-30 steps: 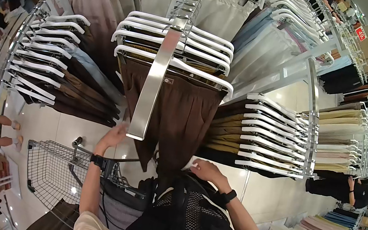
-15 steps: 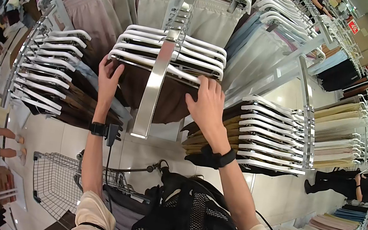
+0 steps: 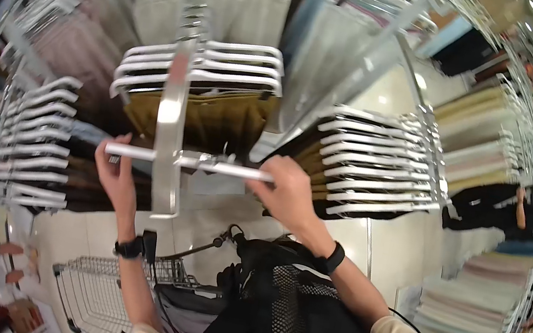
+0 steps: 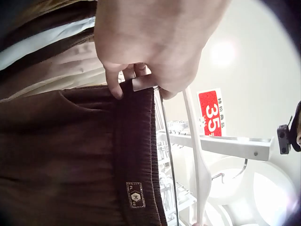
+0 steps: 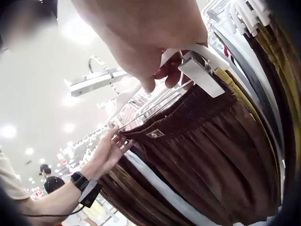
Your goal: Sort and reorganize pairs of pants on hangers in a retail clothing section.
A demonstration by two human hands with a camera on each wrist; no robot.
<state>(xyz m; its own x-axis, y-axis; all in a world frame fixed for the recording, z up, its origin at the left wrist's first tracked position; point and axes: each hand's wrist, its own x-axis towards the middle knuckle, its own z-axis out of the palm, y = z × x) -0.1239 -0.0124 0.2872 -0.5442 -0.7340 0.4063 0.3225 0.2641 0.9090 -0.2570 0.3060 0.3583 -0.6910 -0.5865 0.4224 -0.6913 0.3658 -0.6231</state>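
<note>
A white hanger (image 3: 189, 162) with brown trousers (image 5: 211, 141) clipped to it is off the row, level across the end of the metal rack arm (image 3: 170, 128). My left hand (image 3: 112, 171) pinches its left end and the ribbed waistband (image 4: 136, 155). At the other end, my right hand (image 3: 284, 187) has its fingers curled round the bar by the clip (image 5: 202, 70). In the head view the trousers themselves are mostly hidden behind the arm and my hands. Behind the hanger, mustard trousers (image 3: 204, 116) hang at the front of the row.
Racks of white hangers with folded trousers stand to the left (image 3: 36, 140) and right (image 3: 381, 165). A wire trolley (image 3: 95, 286) is low at the left, and a black mesh bag (image 3: 297, 315) hangs at my chest. A person in black (image 3: 495, 207) stands far right. A red price sign (image 4: 211, 113) hangs overhead.
Both hands rose from low by the trouser legs to the front hanger, took its ends, and drew it toward me along the arm. The mustard pair now fronts the row.
</note>
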